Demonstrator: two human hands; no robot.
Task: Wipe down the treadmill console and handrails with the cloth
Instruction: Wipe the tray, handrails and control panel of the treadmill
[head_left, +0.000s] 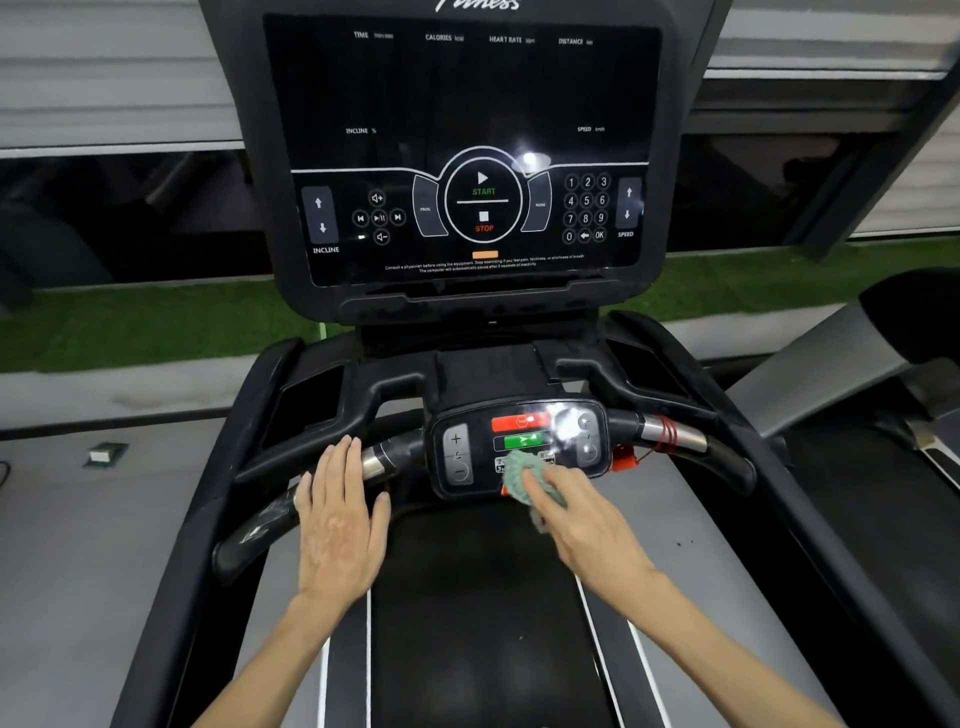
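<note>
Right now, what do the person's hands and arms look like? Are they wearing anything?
They wear nothing I can see. The left hand and right hand have no gloves or rings. The left forearm and right forearm show no sleeves, watch or bracelet, right down to the picture's bottom edge.

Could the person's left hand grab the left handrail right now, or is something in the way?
Probably yes. The left hand is flat and holds nothing, right at the left handrail, with nothing between them. The cloth is under the right hand.
</note>
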